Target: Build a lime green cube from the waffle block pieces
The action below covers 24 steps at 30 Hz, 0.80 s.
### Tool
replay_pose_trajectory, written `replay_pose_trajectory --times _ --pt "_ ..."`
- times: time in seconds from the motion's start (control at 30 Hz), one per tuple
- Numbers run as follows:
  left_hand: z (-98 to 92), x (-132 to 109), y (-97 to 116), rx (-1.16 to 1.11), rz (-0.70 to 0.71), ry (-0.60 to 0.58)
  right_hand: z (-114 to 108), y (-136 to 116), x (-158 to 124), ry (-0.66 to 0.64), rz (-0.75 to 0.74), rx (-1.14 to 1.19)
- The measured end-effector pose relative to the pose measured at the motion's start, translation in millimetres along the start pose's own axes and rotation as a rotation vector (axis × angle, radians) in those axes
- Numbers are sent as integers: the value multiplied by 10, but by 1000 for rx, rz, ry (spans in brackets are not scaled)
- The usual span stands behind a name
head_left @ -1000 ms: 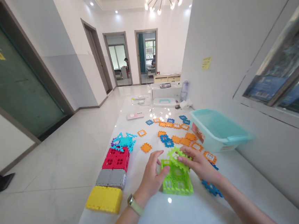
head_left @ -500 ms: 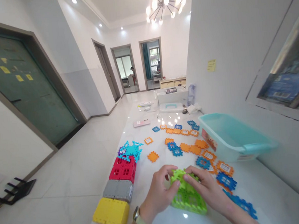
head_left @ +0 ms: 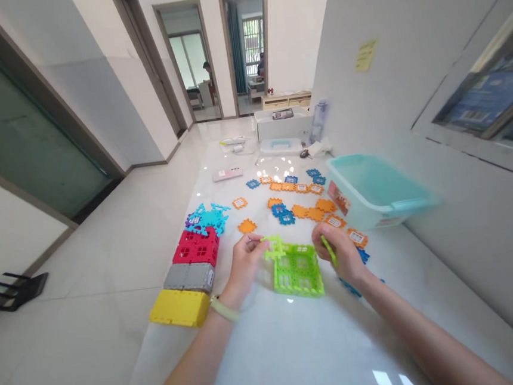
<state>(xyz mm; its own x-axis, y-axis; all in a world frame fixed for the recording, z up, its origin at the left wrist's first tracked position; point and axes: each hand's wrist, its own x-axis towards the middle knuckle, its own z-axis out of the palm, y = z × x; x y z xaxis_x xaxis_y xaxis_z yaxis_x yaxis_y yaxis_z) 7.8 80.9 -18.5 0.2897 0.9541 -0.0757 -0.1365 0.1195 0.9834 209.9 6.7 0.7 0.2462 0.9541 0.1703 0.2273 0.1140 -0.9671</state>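
Observation:
A light-green box of interlocking panels with window cut-outs lies on the white table, its top side open. My left hand pinches a light-green window panel just over the box's far left corner. Right of the box, my right hand is closed round another light-green panel, seen edge-on. To the left stand closed blocks of the same kind: a yellow block, a grey block and a red block. Loose cyan panels lie at the red block's far end.
Loose orange panels and blue panels are scattered across the table beyond my hands. An aqua bin stands at the right by the wall. Farther back are a pink box, a lidded case and a clear bottle.
My hands have moved apart from being together over the light-green box, each now with one light-green panel. The box's open inside shows now. The camera has tilted down.

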Motion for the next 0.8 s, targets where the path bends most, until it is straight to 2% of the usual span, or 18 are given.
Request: replay_pose_trajectory --times 0.1,0.2,0.3,0.43,0.6,0.8 --pt "61 -20 -65 74 46 -67 45 -84 -58 -119 -249 -484" --pt "95 -37 -98 152 79 -99 89 -116 -93 -274 -388 -720" --pt "103 -47 -101 143 67 -114 102 -106 -98 -337 -417 -812" --pt "105 -45 -125 84 39 -147 99 -87 -91 -344 -448 -902" --pt "70 -20 -172 125 147 -93 102 -68 -52 -334 -390 -885" --pt "37 -5 -201 94 82 -291 88 -92 0 -416 -360 -907"
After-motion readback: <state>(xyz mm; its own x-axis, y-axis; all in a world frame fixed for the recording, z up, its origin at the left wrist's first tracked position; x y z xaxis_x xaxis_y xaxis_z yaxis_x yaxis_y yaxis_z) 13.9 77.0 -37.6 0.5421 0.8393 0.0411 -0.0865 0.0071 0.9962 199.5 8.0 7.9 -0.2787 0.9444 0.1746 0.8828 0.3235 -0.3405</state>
